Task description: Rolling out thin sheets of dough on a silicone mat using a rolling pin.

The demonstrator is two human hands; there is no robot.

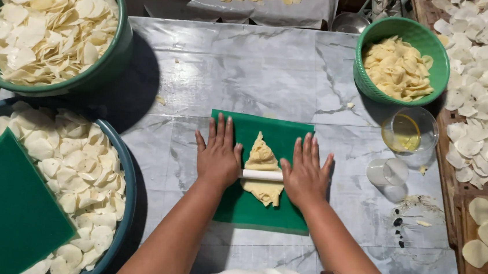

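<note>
Right now the person is pressing a thin white rolling pin [261, 175] across a yellowish piece of dough [263, 170], and both palms are bearing down on the ends of the pin. The left hand [217, 157] is lying flat with its fingers [221, 132] stretched forward and only slightly fanned, wrapping around nothing; the right hand [306, 176] is doing the same, fingers [307, 150] straight and a little apart. Neither hand is gripping: the pin is sitting under the heels of the hands, between the two thumbs.

The dough is lying on a green mat [282, 134], poking out ahead of the fingertips and back toward the wrists. It is looking soft and thin, likely to tear or stick if lifted carelessly, so I would judge its edge the safest place to peel it from. The pin looks light and stiff.

Beyond the right fingertips a green bowl [431, 44] of yellow slices is standing; a glass cup [425, 125] is sitting just outside the right hand. Beyond the left fingers a large green basin [114, 51] is holding pale chips.
</note>
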